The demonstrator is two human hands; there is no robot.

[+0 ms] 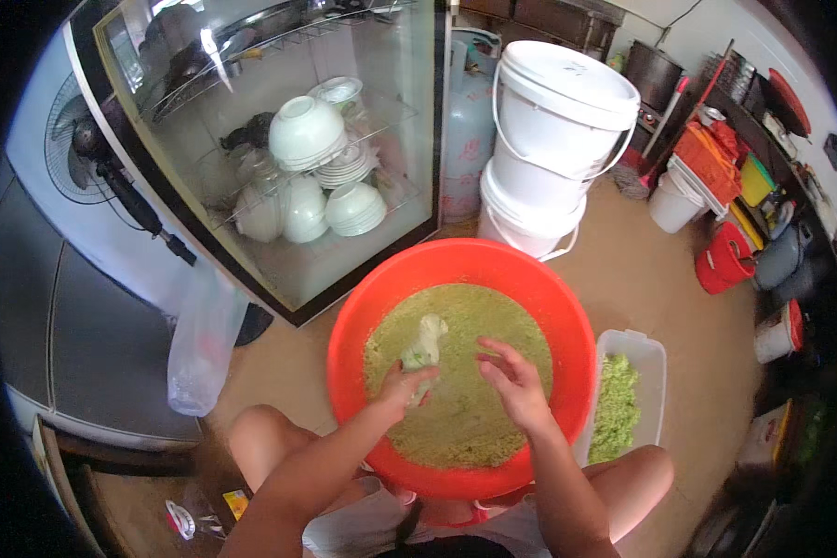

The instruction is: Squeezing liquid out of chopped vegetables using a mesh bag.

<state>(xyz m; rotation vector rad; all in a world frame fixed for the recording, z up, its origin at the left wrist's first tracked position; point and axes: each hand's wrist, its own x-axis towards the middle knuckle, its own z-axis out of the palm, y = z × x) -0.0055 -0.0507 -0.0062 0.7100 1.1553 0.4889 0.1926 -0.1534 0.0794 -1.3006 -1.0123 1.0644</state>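
Note:
A large red plastic basin [565, 293] stands on the floor between my knees. It holds cloudy yellow-green liquid with fine pulp [492, 293] floating in it. Over the left half of the basin, my left hand [406, 385] grips a pale cloth bundle [427, 342], its twisted top pointing away from me and greenish matter showing through. My right hand [513, 382] hovers above the liquid to the right, fingers apart and holding nothing. Close to the basin's right side sits a clear plastic tub [650, 390] with shredded green pulp [615, 401] in it.
A glass-doored cabinet [265, 279] with stacked white bowls [356, 209] rises beyond the basin. Two stacked white lidded buckets [561, 118] and a gas cylinder [466, 132] stand behind. A plastic bag [202, 349] hangs at left; a red bucket [722, 261] is at right.

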